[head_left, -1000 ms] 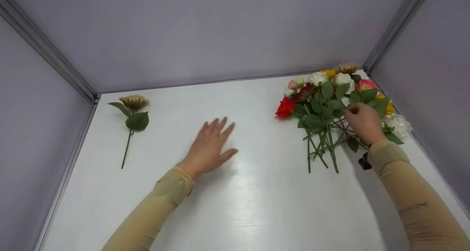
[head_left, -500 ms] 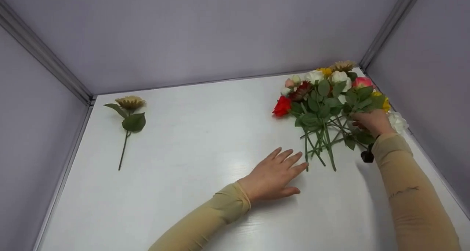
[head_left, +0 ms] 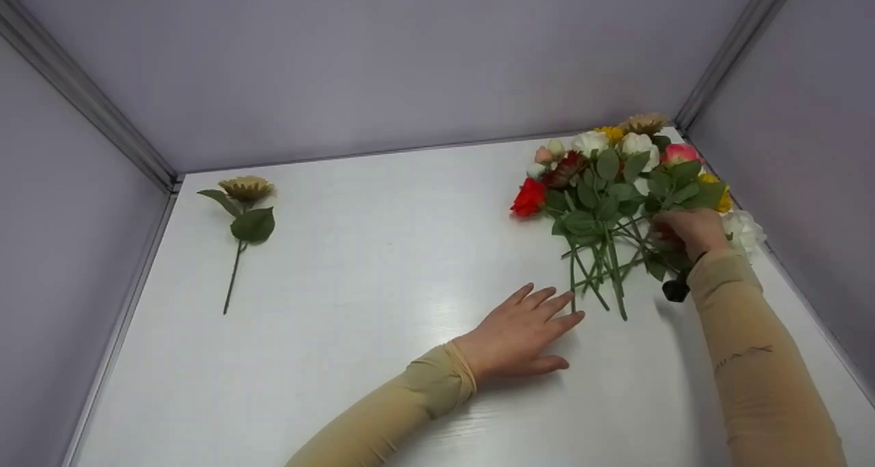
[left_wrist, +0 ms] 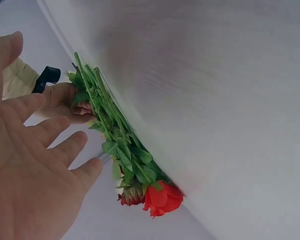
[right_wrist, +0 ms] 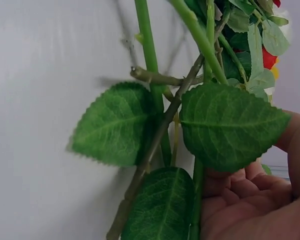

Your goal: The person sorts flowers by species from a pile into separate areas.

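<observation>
In the head view, artificial flowers lie bunched at the back right, with green stems pointing toward the front. Among the stems and leaves on the bunch's right side is my right hand, its fingers curled inward. A broad leaf hides the thumb tip in the right wrist view, so whether the hand pinches a stem is unclear. My left hand is spread palm down, fingertips beside the stem ends; contact is uncertain. A red rose hangs at the bunch's left edge.
A single beige flower with a dark stem lies apart at the left of the white table. Grey panels enclose the back and sides. White, pink and yellow blooms crowd the back right corner.
My left hand has moved from mid-table rightward and nearer the front, to the stem ends. My right hand has shifted slightly down and right among the stems. The flowers lie nearly as before.
</observation>
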`<action>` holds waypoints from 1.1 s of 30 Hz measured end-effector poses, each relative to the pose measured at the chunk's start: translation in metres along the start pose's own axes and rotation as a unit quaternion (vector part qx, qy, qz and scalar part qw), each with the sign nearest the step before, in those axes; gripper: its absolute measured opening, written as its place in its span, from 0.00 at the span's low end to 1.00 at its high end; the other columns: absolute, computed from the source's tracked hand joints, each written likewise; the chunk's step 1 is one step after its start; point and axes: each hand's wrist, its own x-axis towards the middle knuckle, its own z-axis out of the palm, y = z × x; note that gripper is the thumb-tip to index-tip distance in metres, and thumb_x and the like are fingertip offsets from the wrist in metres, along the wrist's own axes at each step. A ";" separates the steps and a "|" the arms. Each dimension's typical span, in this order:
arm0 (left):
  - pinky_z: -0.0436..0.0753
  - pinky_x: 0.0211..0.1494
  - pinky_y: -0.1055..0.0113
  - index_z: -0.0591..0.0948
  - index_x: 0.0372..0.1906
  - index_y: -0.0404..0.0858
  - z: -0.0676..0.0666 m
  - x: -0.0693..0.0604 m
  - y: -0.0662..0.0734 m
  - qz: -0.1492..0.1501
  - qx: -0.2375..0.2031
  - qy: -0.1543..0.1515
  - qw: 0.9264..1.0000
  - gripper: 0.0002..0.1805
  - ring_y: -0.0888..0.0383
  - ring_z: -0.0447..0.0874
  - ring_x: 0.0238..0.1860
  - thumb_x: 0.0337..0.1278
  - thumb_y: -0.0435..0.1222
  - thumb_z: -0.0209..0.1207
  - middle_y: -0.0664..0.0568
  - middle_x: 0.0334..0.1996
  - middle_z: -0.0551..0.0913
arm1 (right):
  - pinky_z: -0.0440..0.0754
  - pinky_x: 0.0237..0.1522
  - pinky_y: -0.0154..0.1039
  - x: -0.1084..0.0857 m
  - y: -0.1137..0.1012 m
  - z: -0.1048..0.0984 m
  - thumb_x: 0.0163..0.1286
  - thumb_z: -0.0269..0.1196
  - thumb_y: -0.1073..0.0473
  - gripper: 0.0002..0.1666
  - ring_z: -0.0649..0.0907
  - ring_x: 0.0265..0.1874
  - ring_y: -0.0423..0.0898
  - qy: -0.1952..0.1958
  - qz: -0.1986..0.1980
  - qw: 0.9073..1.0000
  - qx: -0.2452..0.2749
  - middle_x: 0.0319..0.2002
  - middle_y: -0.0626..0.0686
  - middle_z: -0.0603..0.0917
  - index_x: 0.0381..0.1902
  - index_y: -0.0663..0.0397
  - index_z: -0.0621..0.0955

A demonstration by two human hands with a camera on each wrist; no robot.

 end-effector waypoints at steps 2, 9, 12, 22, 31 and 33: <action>0.51 0.80 0.53 0.60 0.81 0.54 0.000 0.000 -0.001 -0.001 -0.006 0.000 1.000 0.41 0.52 0.52 0.80 0.70 0.66 0.49 0.52 0.81 0.56 | 0.85 0.34 0.36 -0.001 -0.001 0.000 0.70 0.66 0.54 0.12 0.85 0.26 0.40 0.005 -0.001 1.000 -0.002 0.23 0.45 0.86 0.26 0.47 0.88; 0.50 0.81 0.54 0.59 0.81 0.53 -0.002 0.000 -0.005 -0.002 -0.038 0.007 0.999 0.41 0.52 0.52 0.80 0.72 0.65 0.48 0.52 0.81 0.55 | 0.81 0.26 0.34 -0.012 -0.014 -0.002 0.73 0.63 0.57 0.14 0.84 0.24 0.40 0.019 -0.022 0.996 0.087 0.24 0.48 0.87 0.28 0.51 0.89; 0.52 0.80 0.56 0.60 0.81 0.52 -0.004 -0.001 -0.008 -0.018 -0.067 0.017 0.997 0.39 0.53 0.54 0.79 0.73 0.64 0.47 0.52 0.80 0.57 | 0.83 0.28 0.32 -0.021 -0.021 0.001 0.73 0.62 0.58 0.12 0.85 0.25 0.40 0.033 -0.051 0.990 0.127 0.26 0.48 0.87 0.30 0.51 0.88; 0.77 0.64 0.67 0.80 0.67 0.43 -0.014 -0.015 -0.030 -0.185 -0.398 0.104 0.893 0.21 0.60 0.79 0.62 0.77 0.44 0.56 0.56 0.63 0.81 | 0.87 0.41 0.36 -0.045 -0.037 0.056 0.75 0.63 0.57 0.26 0.86 0.35 0.44 -0.012 -0.146 0.983 0.111 0.41 0.55 0.85 0.62 0.71 0.73; 0.83 0.50 0.67 0.81 0.64 0.35 -0.006 -0.025 -0.051 -0.270 -0.573 0.145 0.760 0.22 0.61 0.85 0.49 0.72 0.42 0.61 0.54 0.51 0.86 | 0.87 0.47 0.43 -0.075 -0.041 0.155 0.72 0.69 0.53 0.24 0.86 0.40 0.50 -0.120 -0.177 0.972 0.095 0.49 0.68 0.83 0.54 0.67 0.78; 0.85 0.48 0.65 0.82 0.61 0.34 -0.003 -0.030 -0.053 -0.276 -0.595 0.149 0.740 0.20 0.60 0.86 0.45 0.71 0.40 0.62 0.53 0.47 0.86 | 0.87 0.47 0.45 -0.080 -0.041 0.171 0.71 0.69 0.53 0.24 0.87 0.41 0.52 -0.138 -0.192 0.967 0.098 0.48 0.69 0.83 0.53 0.68 0.79</action>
